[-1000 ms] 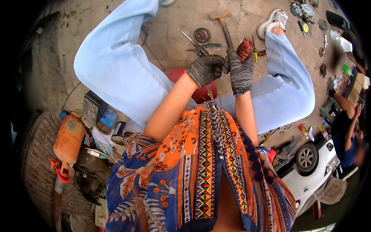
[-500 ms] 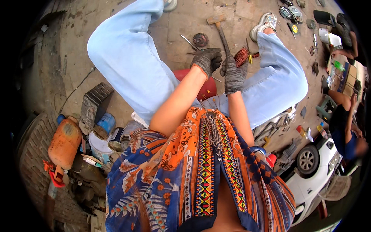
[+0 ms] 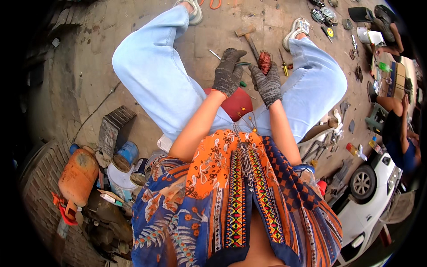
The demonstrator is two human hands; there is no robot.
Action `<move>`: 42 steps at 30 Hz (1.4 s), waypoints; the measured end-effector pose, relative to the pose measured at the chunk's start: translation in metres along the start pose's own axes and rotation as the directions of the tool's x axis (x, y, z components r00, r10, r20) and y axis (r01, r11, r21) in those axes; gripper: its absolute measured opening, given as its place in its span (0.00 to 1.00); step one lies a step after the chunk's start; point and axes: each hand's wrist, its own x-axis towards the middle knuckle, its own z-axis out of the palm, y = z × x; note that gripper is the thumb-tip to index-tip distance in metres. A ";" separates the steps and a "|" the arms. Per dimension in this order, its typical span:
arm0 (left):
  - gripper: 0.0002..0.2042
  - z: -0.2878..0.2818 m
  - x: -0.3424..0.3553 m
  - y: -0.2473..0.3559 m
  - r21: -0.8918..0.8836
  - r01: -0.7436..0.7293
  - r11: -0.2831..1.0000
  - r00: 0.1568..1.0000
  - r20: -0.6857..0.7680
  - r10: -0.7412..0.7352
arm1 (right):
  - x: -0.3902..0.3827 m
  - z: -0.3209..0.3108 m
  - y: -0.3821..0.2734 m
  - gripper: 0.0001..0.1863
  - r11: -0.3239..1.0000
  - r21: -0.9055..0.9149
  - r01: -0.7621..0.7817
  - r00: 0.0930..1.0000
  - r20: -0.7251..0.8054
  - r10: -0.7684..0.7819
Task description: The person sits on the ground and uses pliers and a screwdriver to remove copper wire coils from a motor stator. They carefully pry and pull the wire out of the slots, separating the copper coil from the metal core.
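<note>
Both hands wear dark grey knitted gloves and are close together between my knees. My left hand point(image 3: 227, 73) is curled beside a tool with green handles point(image 3: 243, 64), which looks like pliers; its working end is hidden, and the thumb sticks out to the right. My right hand point(image 3: 267, 85) is closed around the lower part of a reddish copper wire coil point(image 3: 264, 62), which points up beyond the fingers. Past the hands lies a hammer point(image 3: 245, 31) with a wooden handle. To the right of the coil is a yellow-handled screwdriver point(image 3: 284, 69).
A metal rod point(image 3: 214, 54) lies by my left hand. Beneath my forearms is a red seat-like surface point(image 3: 238, 104). At left stand an orange tank point(image 3: 79, 175), a grey crate point(image 3: 114, 129) and cans. At right are a white car point(image 3: 367, 200) and other people near scattered parts.
The coil has turned more upright and moved slightly left. My left hand has turned and shifted left, and the green handles now show between my hands. The view has tilted slightly.
</note>
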 end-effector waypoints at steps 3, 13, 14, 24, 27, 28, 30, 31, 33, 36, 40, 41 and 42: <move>0.22 -0.002 0.015 0.017 -0.381 0.041 0.924 0.996 0.092 -0.006 | 0.004 -0.005 -0.019 0.23 0.966 -0.148 0.213 0.976 0.077 -0.203; 0.25 -0.037 0.038 0.031 -0.258 0.105 0.960 0.877 0.479 0.033 | 0.002 -0.015 -0.046 0.35 0.925 -0.311 0.216 0.966 0.205 -0.157; 0.25 -0.036 0.037 0.029 -0.258 0.087 0.962 0.890 0.453 0.041 | 0.000 -0.014 -0.041 0.35 0.964 -0.163 0.212 0.962 0.209 -0.176; 0.21 -0.048 0.034 0.022 -0.282 0.073 0.957 0.894 0.444 0.063 | 0.004 -0.033 -0.031 0.31 0.972 0.189 0.138 0.889 0.408 -0.205; 0.20 -0.046 0.035 0.016 -0.337 0.185 0.923 0.873 0.488 0.003 | 0.007 -0.031 -0.023 0.34 0.858 0.470 -0.208 0.881 0.471 -0.044; 0.19 -0.045 0.036 0.015 -0.350 0.220 0.911 0.864 0.504 -0.015 | 0.007 -0.028 -0.023 0.36 0.750 0.564 -0.346 0.862 0.507 0.016; 0.19 -0.046 0.038 0.012 -0.304 0.213 0.928 0.864 0.502 -0.034 | 0.009 -0.025 -0.027 0.34 0.737 0.559 -0.380 0.865 0.498 0.068; 0.19 -0.046 0.039 0.011 -0.282 0.209 0.936 0.866 0.498 -0.043 | 0.011 -0.024 -0.030 0.33 0.730 0.556 -0.397 0.864 0.494 0.093; 0.18 -0.047 0.042 0.007 -0.283 0.213 0.935 0.860 0.509 -0.042 | 0.030 -0.011 -0.005 0.33 0.879 0.475 0.035 0.923 0.323 -0.211; 0.18 -0.043 0.046 0.002 -0.330 0.280 0.901 0.850 0.522 -0.073 | 0.060 -0.004 0.042 0.33 0.884 0.390 0.257 0.893 0.254 -0.372; 0.18 -0.047 0.046 0.004 -0.378 0.315 0.870 0.853 0.515 -0.085 | 0.041 -0.007 0.007 0.32 0.718 0.695 0.022 0.939 0.232 -0.253; 0.18 -0.046 0.046 0.003 -0.397 0.289 0.871 0.862 0.503 -0.057 | 0.038 -0.009 0.002 0.33 0.630 0.770 -0.098 0.948 0.264 -0.175; 0.18 -0.046 0.044 0.002 -0.416 0.260 0.871 0.873 0.487 -0.028 | 0.033 -0.010 -0.008 0.34 0.603 0.771 -0.206 0.959 0.283 -0.034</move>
